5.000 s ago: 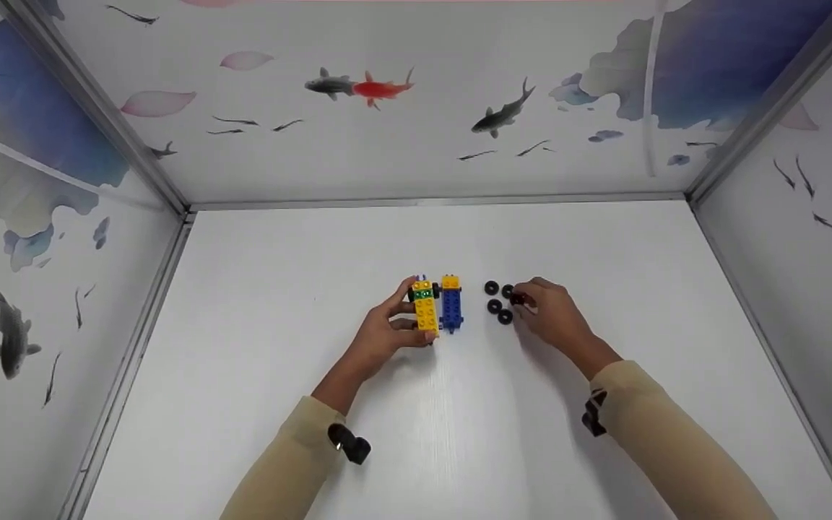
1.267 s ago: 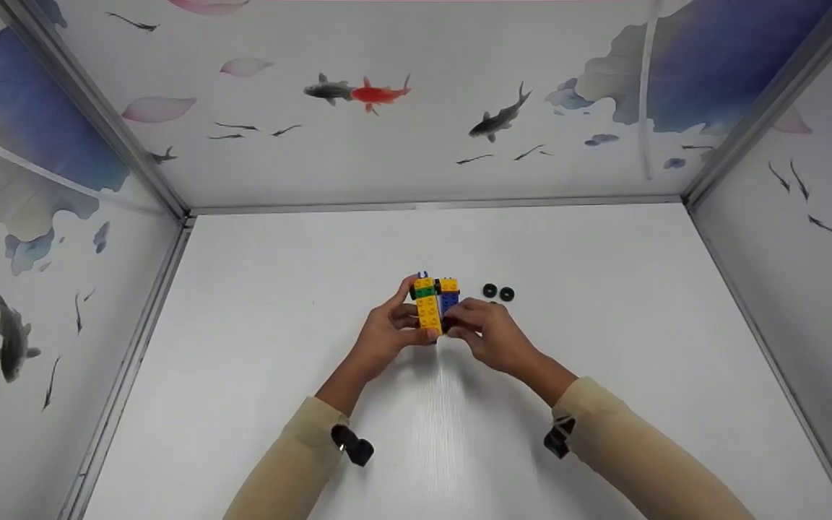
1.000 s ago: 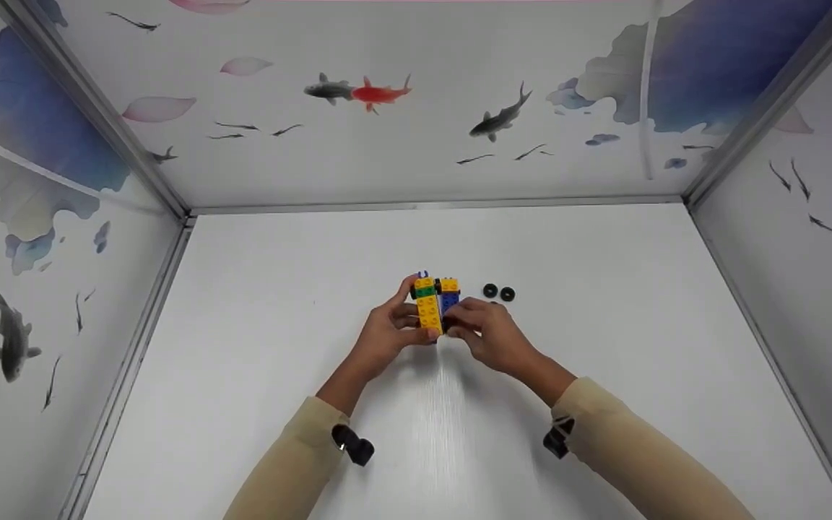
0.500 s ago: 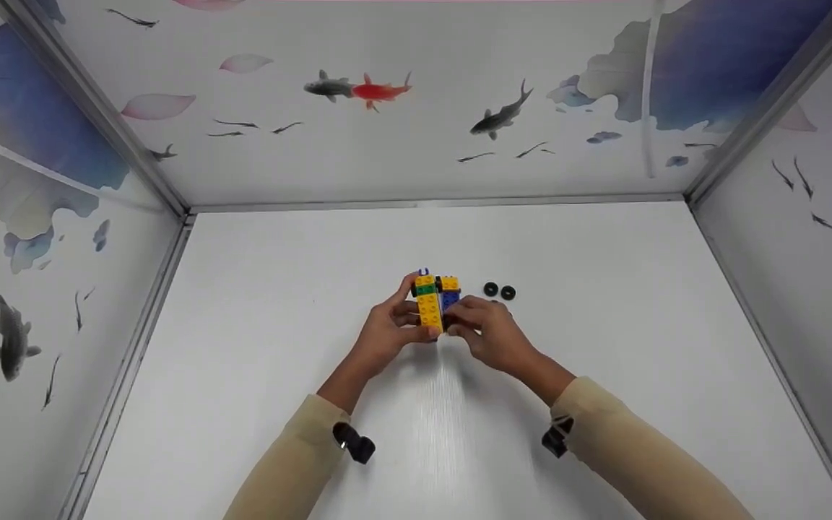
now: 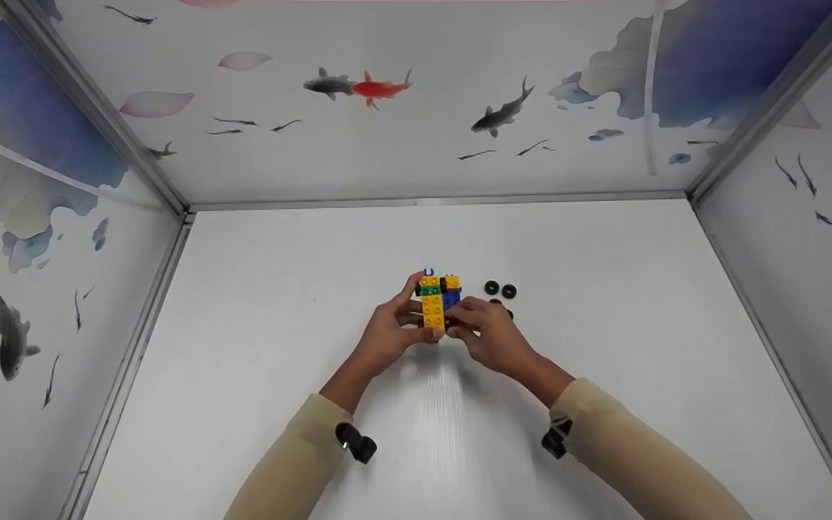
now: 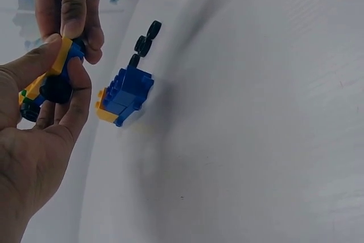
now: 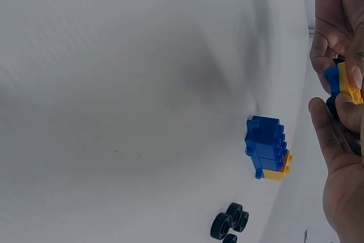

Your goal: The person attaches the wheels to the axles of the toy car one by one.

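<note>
My left hand (image 5: 391,331) holds a toy car (image 5: 432,309) built of yellow, green and blue bricks, fingers on its left side and thumb at its near end. In the left wrist view, black wheels (image 6: 56,89) sit along the car's blue base. My right hand (image 5: 495,334) pinches a black wheel (image 7: 333,106) against the car's near right side; the fingers partly hide it. Just right of the car, on the table, stands a second brick chassis (image 7: 265,140), blue with a yellow brick at one end and without wheels.
Several loose black wheels (image 5: 492,287) lie on the white table (image 5: 279,303) beyond my right hand, which partly covers some of them. Printed white walls (image 5: 416,159) with metal edging enclose the table at the back and sides.
Since five seconds ago, my right hand has brought a wheel from the loose group leftward to the car. During the last second the car has turned slightly and shifted a little right.
</note>
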Action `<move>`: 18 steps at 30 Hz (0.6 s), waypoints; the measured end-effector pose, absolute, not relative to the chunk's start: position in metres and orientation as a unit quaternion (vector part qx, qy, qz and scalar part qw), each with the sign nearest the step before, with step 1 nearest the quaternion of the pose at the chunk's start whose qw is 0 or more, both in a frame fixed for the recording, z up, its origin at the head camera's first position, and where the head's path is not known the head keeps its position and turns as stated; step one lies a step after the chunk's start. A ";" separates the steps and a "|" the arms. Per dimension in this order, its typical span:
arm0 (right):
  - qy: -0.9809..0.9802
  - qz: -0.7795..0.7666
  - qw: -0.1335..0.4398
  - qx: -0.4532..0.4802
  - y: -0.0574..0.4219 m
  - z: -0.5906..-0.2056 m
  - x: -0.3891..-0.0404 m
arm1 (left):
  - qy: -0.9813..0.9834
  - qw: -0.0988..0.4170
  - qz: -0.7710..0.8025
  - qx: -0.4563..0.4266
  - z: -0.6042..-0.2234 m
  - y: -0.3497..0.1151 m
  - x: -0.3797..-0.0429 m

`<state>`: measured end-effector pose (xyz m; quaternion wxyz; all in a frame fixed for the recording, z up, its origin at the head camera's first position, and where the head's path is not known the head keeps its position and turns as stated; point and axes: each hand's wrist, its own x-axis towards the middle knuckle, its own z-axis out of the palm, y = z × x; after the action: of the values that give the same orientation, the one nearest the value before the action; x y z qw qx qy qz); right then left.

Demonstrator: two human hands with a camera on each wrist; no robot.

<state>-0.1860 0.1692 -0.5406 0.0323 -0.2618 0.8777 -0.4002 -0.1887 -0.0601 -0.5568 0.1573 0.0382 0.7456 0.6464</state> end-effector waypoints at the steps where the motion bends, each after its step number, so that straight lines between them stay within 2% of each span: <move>1: 0.877 -0.401 0.033 -0.262 0.169 -0.540 -0.186 | 0.745 0.158 0.647 0.038 -0.557 -0.060 -0.189; 18: 0.878 -0.394 0.035 -0.271 0.173 -0.544 -0.187 | 0.715 0.180 0.675 0.037 -0.561 -0.059 -0.190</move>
<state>-0.1866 0.1730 -0.5445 0.0347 -0.2710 0.8777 -0.3938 -0.1897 -0.0591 -0.5608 0.1803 0.0373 0.7149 0.6746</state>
